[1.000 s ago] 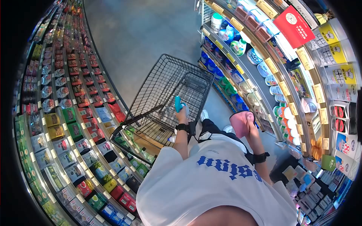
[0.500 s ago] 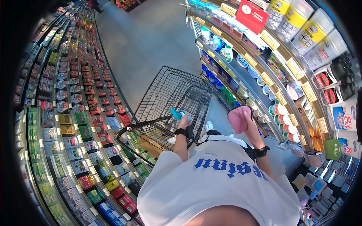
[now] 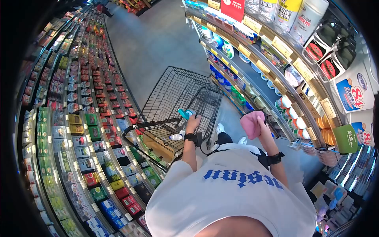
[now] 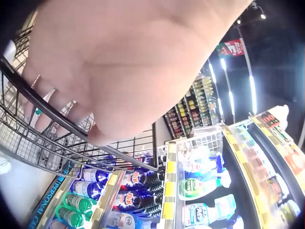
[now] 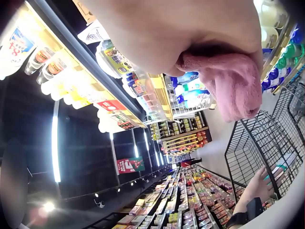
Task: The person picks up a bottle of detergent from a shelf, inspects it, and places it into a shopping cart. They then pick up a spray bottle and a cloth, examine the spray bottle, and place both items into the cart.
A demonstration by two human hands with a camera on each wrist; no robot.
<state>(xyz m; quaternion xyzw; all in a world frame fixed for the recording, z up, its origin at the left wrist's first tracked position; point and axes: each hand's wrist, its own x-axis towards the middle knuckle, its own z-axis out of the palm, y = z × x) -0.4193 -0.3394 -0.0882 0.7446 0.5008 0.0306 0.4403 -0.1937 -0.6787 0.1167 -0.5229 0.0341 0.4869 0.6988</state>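
Note:
My left hand (image 3: 192, 125) is at the near side of the black wire shopping cart (image 3: 170, 68). It holds a slim teal-and-white object (image 3: 183, 114) over the basket. In the left wrist view its fingers (image 4: 71, 114) reach past the cart's black rim (image 4: 47, 109), and bits of teal show between them. The right wrist view shows the same object (image 5: 282, 168) at that hand; its exact kind I cannot tell. Off to the right, my right hand (image 3: 261, 127) grips a soft pink cloth (image 3: 249, 123), which hangs in folds below the fingers in the right wrist view.
A cardboard box (image 3: 160, 145) and a white bottle (image 3: 176, 137) are at the cart's handle end. Packed shelves of small packets (image 3: 79, 130) line the left. Shelves of cleaning bottles (image 3: 227, 49) rise on the right. Grey floor (image 3: 154, 43) stretches ahead; a person (image 3: 103, 10) is far off.
The view has swung toward the right-hand shelves. My left hand has lowered toward the cart's side, and the teal object has tipped from upright to slanting. The pink cloth stays in my right hand.

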